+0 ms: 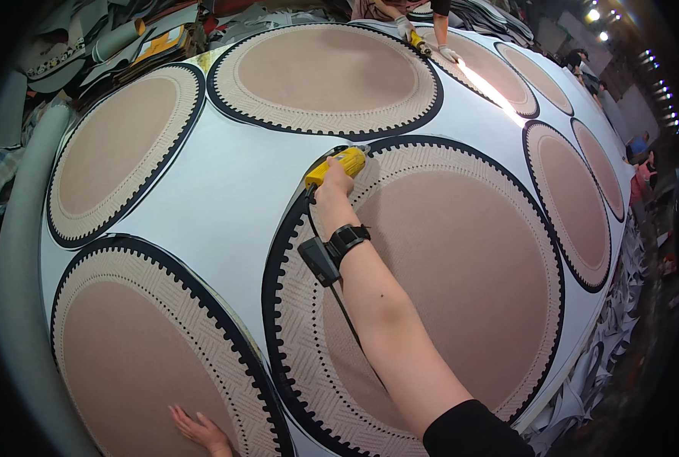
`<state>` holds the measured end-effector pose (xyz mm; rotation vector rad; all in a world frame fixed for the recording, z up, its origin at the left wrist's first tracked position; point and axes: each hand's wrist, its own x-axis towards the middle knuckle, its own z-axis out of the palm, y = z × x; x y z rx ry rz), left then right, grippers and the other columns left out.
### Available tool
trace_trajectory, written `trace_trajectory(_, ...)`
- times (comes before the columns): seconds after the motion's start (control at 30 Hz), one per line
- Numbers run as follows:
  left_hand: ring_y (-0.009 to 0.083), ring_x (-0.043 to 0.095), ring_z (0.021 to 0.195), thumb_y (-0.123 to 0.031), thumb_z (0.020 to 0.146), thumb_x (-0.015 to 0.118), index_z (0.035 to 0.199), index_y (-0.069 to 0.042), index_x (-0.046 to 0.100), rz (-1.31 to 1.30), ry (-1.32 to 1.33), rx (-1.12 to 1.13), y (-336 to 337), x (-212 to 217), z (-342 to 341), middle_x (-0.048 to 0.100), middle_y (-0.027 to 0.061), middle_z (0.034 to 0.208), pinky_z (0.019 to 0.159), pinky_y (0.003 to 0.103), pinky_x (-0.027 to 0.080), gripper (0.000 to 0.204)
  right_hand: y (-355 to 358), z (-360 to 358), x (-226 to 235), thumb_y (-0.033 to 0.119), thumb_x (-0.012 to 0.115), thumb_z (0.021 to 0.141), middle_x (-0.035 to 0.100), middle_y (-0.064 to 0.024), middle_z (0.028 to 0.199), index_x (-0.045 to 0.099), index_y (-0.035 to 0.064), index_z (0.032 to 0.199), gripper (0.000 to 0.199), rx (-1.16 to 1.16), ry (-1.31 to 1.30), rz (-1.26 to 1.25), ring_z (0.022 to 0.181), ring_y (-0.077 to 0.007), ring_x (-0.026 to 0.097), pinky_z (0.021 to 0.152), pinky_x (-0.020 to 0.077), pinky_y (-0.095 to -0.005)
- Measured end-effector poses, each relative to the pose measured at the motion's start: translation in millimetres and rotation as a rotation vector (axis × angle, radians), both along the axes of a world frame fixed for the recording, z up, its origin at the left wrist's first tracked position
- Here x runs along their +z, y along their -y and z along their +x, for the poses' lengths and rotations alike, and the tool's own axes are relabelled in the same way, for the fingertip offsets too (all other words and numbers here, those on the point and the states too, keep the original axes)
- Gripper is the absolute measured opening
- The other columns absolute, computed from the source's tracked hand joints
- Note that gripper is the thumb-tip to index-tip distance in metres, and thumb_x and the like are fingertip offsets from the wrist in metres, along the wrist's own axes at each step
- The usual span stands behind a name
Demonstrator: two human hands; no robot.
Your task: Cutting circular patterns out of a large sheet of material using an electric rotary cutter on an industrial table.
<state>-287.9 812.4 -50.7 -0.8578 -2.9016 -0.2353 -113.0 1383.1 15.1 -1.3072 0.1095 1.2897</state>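
My right hand point(336, 185) is closed around a yellow electric hand cutter point(339, 165), whose tip is at the upper left edge of a large oval mat point(446, 297). That mat has a beige middle, a patterned band and a black toothed border. From the cutter a black cord point(347, 312) runs back along my forearm, past a small black box point(320, 261) near my wristband point(347, 241). Fingers apart, my left hand point(202, 434) rests on the beige middle of another oval mat point(137, 346) at the lower left and holds nothing.
Several similar mats lie printed on a white sheet point(202, 179). At the far side a gloved co-worker's hand point(405, 29) holds another yellow tool point(418, 43). A grey roll point(31, 251) lines the left edge; scrap strips point(610, 365) hang at the right. Material piles up at the far left.
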Motion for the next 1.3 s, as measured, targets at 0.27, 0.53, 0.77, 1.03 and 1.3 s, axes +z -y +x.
trace_trajectory(0.27,0.0345,0.025,0.13,-0.029,0.087,0.04,0.132,0.0,0.032,0.006,0.009,0.004,4,-4,1,0.028,0.0172,0.14,0.105,0.049,0.018,0.054,-8,25,-13,0.01,0.068,0.073,0.055,-0.015,0.103,0.044,-0.0087,0.111,0.048,-0.011,0.072,0.195,0.086,-0.0252,0.058,0.073,0.0486,-0.0351)
trace_trajectory(0.53,0.0343,0.025,0.13,-0.02,0.084,0.045,0.132,-0.001,0.032,0.064,0.051,-0.013,-3,-1,5,0.028,0.0171,0.14,0.105,0.048,0.018,0.053,8,113,-3,0.013,0.071,0.073,0.055,-0.0118,0.094,0.045,-0.0035,0.106,0.045,-0.024,0.584,0.537,0.075,-0.0188,0.059,0.064,0.0503,-0.0308)
trace_trajectory(0.77,0.0332,0.022,0.131,-0.02,0.083,0.05,0.134,-0.003,0.028,0.068,0.046,0.001,0,3,1,0.025,0.0153,0.142,0.106,0.047,0.018,0.058,172,218,112,0.014,0.06,0.081,0.059,-0.0123,0.086,0.043,-0.0007,0.109,0.036,0.361,0.573,0.731,0.07,-0.0163,0.059,0.062,0.049,-0.0263)
trace_trajectory(1.03,0.0347,0.008,0.135,-0.028,0.076,0.06,0.136,-0.003,0.025,-0.115,0.408,-0.098,48,22,36,0.01,0.0146,0.147,0.107,0.049,0.014,0.074,420,354,175,0.016,0.06,0.078,0.059,-0.016,0.087,0.04,-0.0012,0.111,0.042,0.522,0.473,0.468,0.073,-0.0209,0.062,0.064,0.0527,-0.0295)
trace_trajectory(1.3,0.0369,0.005,0.135,-0.051,0.065,0.067,0.138,-0.001,0.019,-0.321,0.568,-0.547,211,8,279,0.007,0.0229,0.145,0.108,0.049,0.005,0.1,587,476,200,0.015,0.059,0.078,0.059,-0.0153,0.083,0.042,-0.0003,0.108,0.038,0.518,0.43,0.308,0.071,-0.0211,0.062,0.061,0.0534,-0.0307)
